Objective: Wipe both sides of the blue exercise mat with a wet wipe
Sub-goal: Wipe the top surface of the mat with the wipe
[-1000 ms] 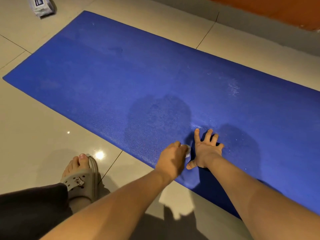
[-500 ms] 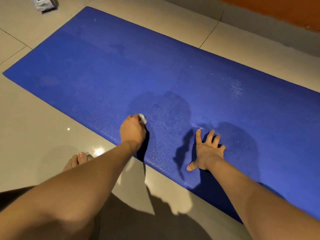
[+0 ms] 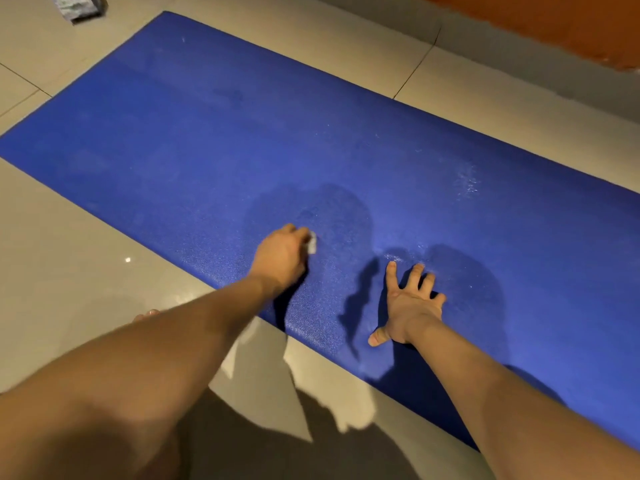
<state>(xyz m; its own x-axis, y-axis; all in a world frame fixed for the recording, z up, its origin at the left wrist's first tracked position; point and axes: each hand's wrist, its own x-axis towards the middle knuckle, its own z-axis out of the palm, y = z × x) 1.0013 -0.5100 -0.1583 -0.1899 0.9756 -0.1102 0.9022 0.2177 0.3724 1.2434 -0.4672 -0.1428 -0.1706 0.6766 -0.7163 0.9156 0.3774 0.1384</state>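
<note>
The blue exercise mat [image 3: 242, 150] lies flat on the tiled floor [image 3: 86, 265], running from the upper left to the lower right of the head view. The left hand [image 3: 282, 256] rests on the mat just inside its near long edge, the fingers [image 3: 298, 232] curled round a crumpled white wet wipe [image 3: 312, 242] that shows at the fingertips and presses against the mat. The right hand [image 3: 410, 303] lies on the mat a little further along the same near edge, to the right of the left hand and apart from it. Its fingers [image 3: 392, 275] are spread and straight, palm down, holding nothing, with the thumb pointing back toward the mat's near edge. A damp sheen glints on the mat beyond the right hand. Off the mat's far left corner a pale packet [image 3: 81, 5] sits on the floor, partly cut off by the frame. Beyond the mat's far long edge stands an orange wall [image 3: 554, 22]. Some toes [image 3: 149, 312] peek out on the floor beside the mat's near edge, behind the left forearm.
</note>
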